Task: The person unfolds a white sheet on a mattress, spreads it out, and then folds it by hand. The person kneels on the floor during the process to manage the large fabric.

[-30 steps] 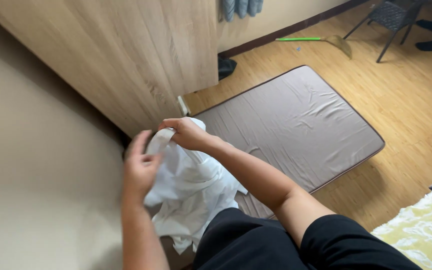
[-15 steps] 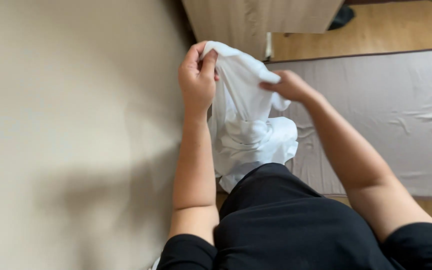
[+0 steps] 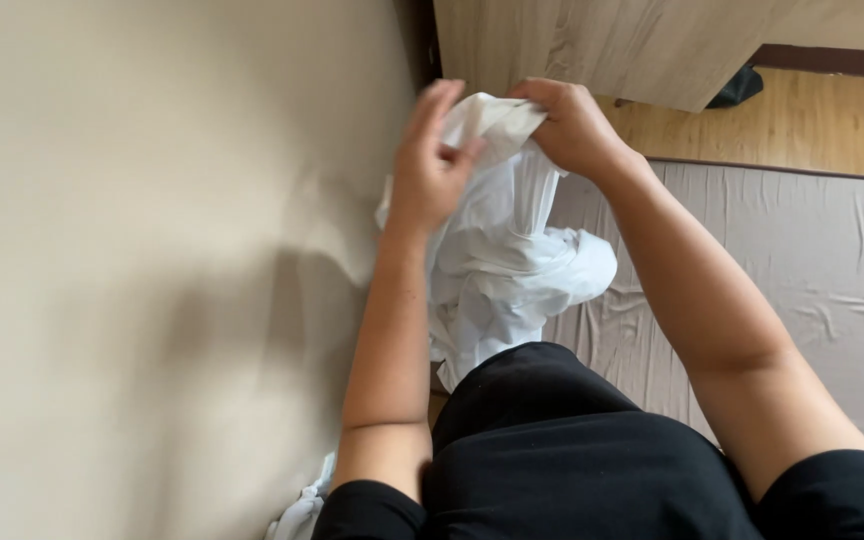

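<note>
Crumpled white cloth garment (image 3: 507, 255): held up in front of the person's body, its top edge gathered between both hands, the rest hanging down in loose folds and bunching into a rounded lump at the lower right, just above the black clothing (image 3: 562, 450) of the person's lap. The lowest folds appear to touch that black fabric.

Right hand (image 3: 572, 125): at the top edge of the garment, fingers curled closed over a pinch of the white cloth; the fabric comes out from under the fingertips toward the left and falls straight down in a pleat below the palm. Grip is firm, fingers narrow.

Left hand (image 3: 430, 165): just left of the right hand, back of hand toward the camera, slightly motion-blurred. Fingers are loosely spread and bent, thumb against the cloth; the fabric edge sits between thumb and fingers, so contact is certain, but a tight grip cannot be confirmed because of the blur.

The two hands are near each other, with a short span of folded cloth edge between them.

Surroundings: plain beige wall (image 3: 152, 250) fills the left. Light wood-grain cabinet panel (image 3: 602, 45) above the hands. Grey-brown thin floor mattress (image 3: 812, 270) with wrinkles lies to the right, on a wooden floor (image 3: 812, 120). A small scrap of white cloth (image 3: 302, 515) shows at the bottom edge beside the left elbow.
</note>
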